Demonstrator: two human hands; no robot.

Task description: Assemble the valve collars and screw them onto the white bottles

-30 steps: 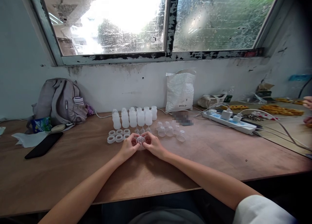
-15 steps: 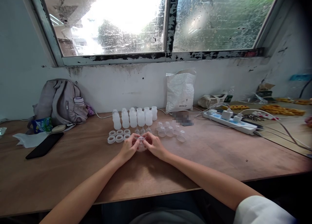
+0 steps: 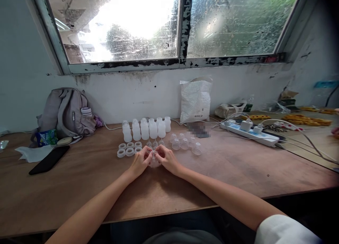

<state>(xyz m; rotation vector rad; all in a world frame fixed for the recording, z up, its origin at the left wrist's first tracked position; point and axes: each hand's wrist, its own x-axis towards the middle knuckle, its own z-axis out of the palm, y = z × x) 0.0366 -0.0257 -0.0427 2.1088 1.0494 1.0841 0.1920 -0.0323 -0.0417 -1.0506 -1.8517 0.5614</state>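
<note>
My left hand (image 3: pixel 141 160) and my right hand (image 3: pixel 167 159) meet at the middle of the table, fingers closed from both sides on a clear bottle nipple (image 3: pixel 153 156). The fingers cover much of it, so whether a ring is around it cannot be made out. Just beyond my fingertips stand several more clear nipples (image 3: pixel 155 144). Left of them lie white collar rings (image 3: pixel 129 151) in two rows. Translucent domed caps (image 3: pixel 184 143) are grouped to the right. Behind, frosted white baby bottles (image 3: pixel 144 130) stand upright in rows.
A black phone (image 3: pixel 49 160), white tissue (image 3: pixel 33 153) and grey backpack (image 3: pixel 63 111) are at the left. A white plastic mailer bag (image 3: pixel 196 100) leans against the wall. On the right lie a power strip (image 3: pixel 251 133) with cables and yellow items (image 3: pixel 307 120).
My hands stay together around the nipple, with only slight shifts of the fingers. The held nipple's rim appears tilted a little differently. The bottles, rings and caps have stayed in place.
</note>
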